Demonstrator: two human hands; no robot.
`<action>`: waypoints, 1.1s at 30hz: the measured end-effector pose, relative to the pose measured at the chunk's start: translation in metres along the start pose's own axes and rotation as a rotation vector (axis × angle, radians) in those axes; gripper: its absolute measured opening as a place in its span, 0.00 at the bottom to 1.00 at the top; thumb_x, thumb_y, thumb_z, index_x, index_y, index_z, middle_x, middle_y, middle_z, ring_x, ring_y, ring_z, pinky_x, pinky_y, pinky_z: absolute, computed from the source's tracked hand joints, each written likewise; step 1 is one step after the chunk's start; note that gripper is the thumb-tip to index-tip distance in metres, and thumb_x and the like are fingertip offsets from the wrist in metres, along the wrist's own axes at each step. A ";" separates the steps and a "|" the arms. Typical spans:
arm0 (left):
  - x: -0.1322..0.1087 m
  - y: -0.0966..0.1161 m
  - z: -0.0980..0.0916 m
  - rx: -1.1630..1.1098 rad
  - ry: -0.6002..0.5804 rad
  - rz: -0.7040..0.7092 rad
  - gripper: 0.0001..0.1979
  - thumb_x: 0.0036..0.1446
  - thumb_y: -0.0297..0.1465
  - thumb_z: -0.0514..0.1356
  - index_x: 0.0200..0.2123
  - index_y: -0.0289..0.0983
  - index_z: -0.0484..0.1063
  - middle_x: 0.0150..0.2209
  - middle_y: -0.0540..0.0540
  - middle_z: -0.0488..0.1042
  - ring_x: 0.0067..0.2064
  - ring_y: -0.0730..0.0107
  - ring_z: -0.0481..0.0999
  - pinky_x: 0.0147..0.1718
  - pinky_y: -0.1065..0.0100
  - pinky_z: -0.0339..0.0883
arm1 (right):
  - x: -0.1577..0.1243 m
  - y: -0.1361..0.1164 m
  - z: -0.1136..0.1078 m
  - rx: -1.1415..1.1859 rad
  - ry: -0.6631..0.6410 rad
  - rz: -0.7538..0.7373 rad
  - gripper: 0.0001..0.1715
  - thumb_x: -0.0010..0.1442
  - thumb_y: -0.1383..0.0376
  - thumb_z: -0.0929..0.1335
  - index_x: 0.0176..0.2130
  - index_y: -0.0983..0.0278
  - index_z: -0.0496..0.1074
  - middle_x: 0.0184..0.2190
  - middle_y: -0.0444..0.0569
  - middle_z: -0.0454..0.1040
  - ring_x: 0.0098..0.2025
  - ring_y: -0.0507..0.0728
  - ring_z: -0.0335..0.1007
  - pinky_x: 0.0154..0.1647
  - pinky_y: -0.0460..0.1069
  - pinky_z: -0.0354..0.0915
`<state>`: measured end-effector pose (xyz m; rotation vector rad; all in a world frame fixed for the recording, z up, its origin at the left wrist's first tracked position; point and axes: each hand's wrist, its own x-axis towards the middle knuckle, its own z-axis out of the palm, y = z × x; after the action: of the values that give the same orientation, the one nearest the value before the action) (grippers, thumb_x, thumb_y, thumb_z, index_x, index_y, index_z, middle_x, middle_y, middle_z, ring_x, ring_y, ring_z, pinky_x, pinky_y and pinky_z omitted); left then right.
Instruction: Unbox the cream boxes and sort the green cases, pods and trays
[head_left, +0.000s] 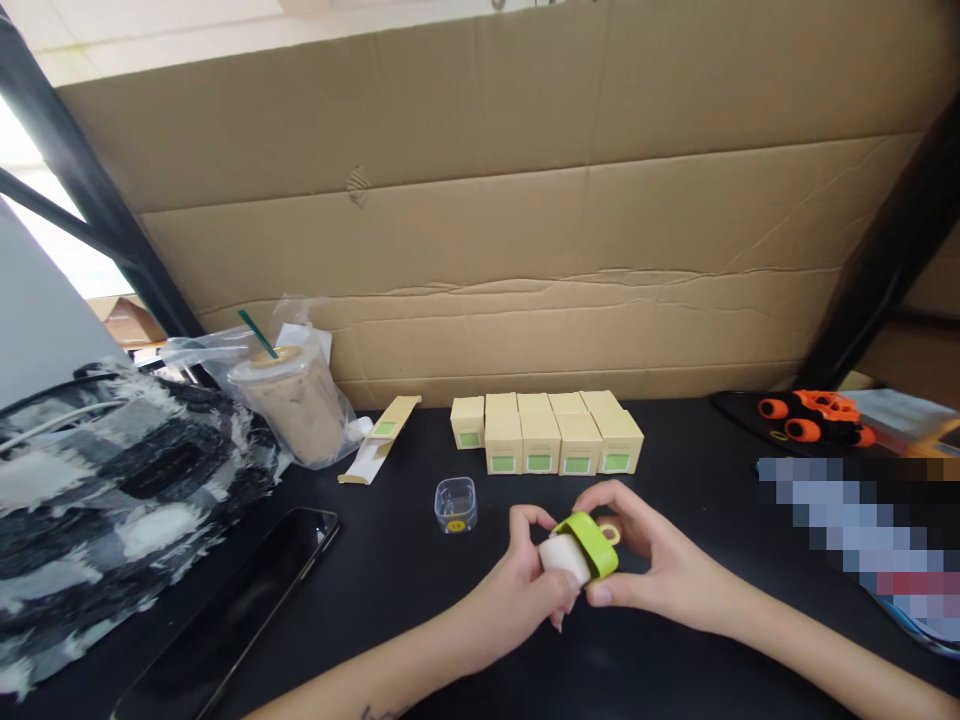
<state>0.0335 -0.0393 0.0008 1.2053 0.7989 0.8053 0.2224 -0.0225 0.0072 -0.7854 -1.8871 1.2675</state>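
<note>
Low over the front of the black table, my left hand [536, 580] is closed round a small white rounded case [565, 560] that looks like an earbud case. My right hand [637, 560] pinches a lime-green cover [592, 542] by its upper and lower edges. The white case sits partly inside the cover's open side; how deep it goes is hidden. A round, avocado-like piece [610, 532] shows at the cover's right, beside my right fingers. Left of my hands stands a clear plastic box [456, 505] with a yellow sticker on its front.
Several pale yellow boxes [540, 440] with green labels line the back of the table [405, 560]. An unfolded carton [380, 440], a bagged iced drink [292, 400], a phone [232, 610] and a black-and-white bag [112, 500] lie leftward. An orange-and-black toy [817, 415] is at right, before the cardboard wall [510, 220].
</note>
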 end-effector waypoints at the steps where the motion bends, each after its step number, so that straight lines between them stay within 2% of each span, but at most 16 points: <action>1: 0.002 -0.002 0.000 -0.009 0.034 0.015 0.19 0.47 0.34 0.57 0.37 0.41 0.48 0.20 0.59 0.63 0.21 0.78 0.60 0.23 0.72 0.58 | 0.001 0.002 0.000 -0.028 0.064 -0.019 0.26 0.50 0.60 0.74 0.44 0.57 0.60 0.36 0.42 0.67 0.38 0.55 0.70 0.40 0.50 0.67; 3: 0.004 -0.003 -0.001 -0.024 0.080 0.040 0.18 0.47 0.35 0.56 0.37 0.41 0.47 0.21 0.59 0.62 0.21 0.78 0.60 0.23 0.72 0.59 | 0.003 0.005 -0.003 -0.072 0.202 -0.051 0.25 0.51 0.59 0.74 0.44 0.57 0.59 0.37 0.43 0.65 0.38 0.54 0.69 0.39 0.50 0.67; 5: 0.004 0.000 -0.002 -0.002 0.068 0.047 0.21 0.46 0.33 0.59 0.38 0.41 0.47 0.24 0.59 0.61 0.23 0.79 0.60 0.25 0.71 0.59 | 0.004 0.006 -0.008 -0.087 0.318 -0.072 0.25 0.52 0.59 0.73 0.44 0.56 0.59 0.37 0.43 0.65 0.38 0.54 0.68 0.39 0.49 0.67; 8: 0.002 0.013 -0.006 0.210 0.064 0.099 0.21 0.48 0.31 0.62 0.40 0.41 0.51 0.28 0.56 0.62 0.27 0.77 0.62 0.29 0.70 0.58 | 0.006 0.005 -0.015 -0.081 0.392 -0.093 0.23 0.53 0.59 0.72 0.44 0.55 0.58 0.38 0.43 0.65 0.38 0.54 0.68 0.40 0.49 0.66; 11: 0.005 0.024 -0.010 0.598 0.172 0.199 0.14 0.50 0.34 0.63 0.38 0.39 0.63 0.35 0.49 0.67 0.36 0.69 0.67 0.37 0.65 0.60 | 0.004 0.004 -0.018 -0.096 0.368 -0.097 0.23 0.54 0.59 0.72 0.44 0.54 0.58 0.40 0.43 0.65 0.40 0.54 0.67 0.42 0.49 0.66; 13: 0.010 0.026 -0.014 0.807 0.226 0.226 0.13 0.49 0.36 0.64 0.37 0.39 0.69 0.39 0.46 0.67 0.42 0.62 0.67 0.43 0.61 0.59 | 0.003 0.004 -0.016 -0.112 0.332 -0.091 0.23 0.54 0.59 0.72 0.44 0.54 0.57 0.40 0.43 0.64 0.41 0.54 0.67 0.43 0.49 0.65; 18: 0.024 0.016 -0.019 1.029 0.241 0.197 0.14 0.50 0.35 0.62 0.41 0.38 0.71 0.39 0.45 0.69 0.43 0.57 0.67 0.44 0.57 0.59 | -0.001 0.007 -0.011 -0.110 0.226 -0.050 0.24 0.56 0.58 0.71 0.46 0.56 0.56 0.39 0.44 0.66 0.40 0.55 0.68 0.42 0.51 0.66; 21: 0.026 0.009 -0.020 1.035 0.264 0.198 0.15 0.50 0.34 0.62 0.41 0.37 0.70 0.40 0.44 0.69 0.44 0.56 0.66 0.44 0.56 0.59 | -0.002 0.008 -0.010 -0.135 0.189 -0.032 0.25 0.56 0.58 0.70 0.47 0.56 0.55 0.39 0.44 0.67 0.42 0.56 0.68 0.43 0.51 0.65; 25: 0.021 0.008 -0.019 0.981 0.309 0.236 0.27 0.46 0.34 0.64 0.50 0.36 0.62 0.45 0.41 0.66 0.46 0.56 0.65 0.46 0.55 0.59 | 0.000 0.009 -0.011 -0.144 0.170 -0.021 0.24 0.56 0.58 0.70 0.47 0.55 0.56 0.39 0.44 0.68 0.41 0.56 0.69 0.43 0.51 0.67; 27: 0.015 0.011 -0.017 0.841 0.393 0.332 0.22 0.50 0.34 0.60 0.48 0.36 0.61 0.44 0.42 0.65 0.43 0.61 0.65 0.45 0.59 0.60 | 0.000 0.010 -0.009 -0.157 0.204 -0.040 0.24 0.57 0.59 0.69 0.48 0.55 0.55 0.42 0.45 0.68 0.42 0.55 0.69 0.43 0.51 0.67; 29: 0.009 0.014 -0.013 0.643 0.418 0.410 0.09 0.56 0.34 0.54 0.40 0.37 0.63 0.38 0.46 0.65 0.39 0.66 0.66 0.41 0.63 0.61 | -0.001 0.010 -0.005 -0.192 0.265 -0.094 0.27 0.57 0.61 0.70 0.51 0.54 0.53 0.45 0.46 0.67 0.44 0.55 0.69 0.44 0.50 0.68; 30: 0.006 0.016 -0.009 0.547 0.379 0.405 0.07 0.58 0.34 0.53 0.36 0.38 0.63 0.35 0.47 0.65 0.36 0.68 0.66 0.39 0.64 0.62 | -0.002 0.009 -0.003 -0.223 0.289 -0.134 0.28 0.57 0.62 0.70 0.51 0.53 0.53 0.47 0.47 0.66 0.46 0.56 0.69 0.45 0.50 0.68; 33: -0.002 0.018 0.003 0.261 0.175 0.265 0.10 0.57 0.38 0.56 0.33 0.37 0.66 0.31 0.49 0.68 0.32 0.71 0.67 0.34 0.68 0.63 | -0.006 0.004 0.002 -0.344 0.280 -0.275 0.28 0.55 0.66 0.71 0.50 0.52 0.55 0.48 0.47 0.65 0.52 0.56 0.66 0.49 0.50 0.66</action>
<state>0.0334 -0.0394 0.0189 1.5096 0.9198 1.0575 0.2246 -0.0267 0.0018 -0.7958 -1.9222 0.6378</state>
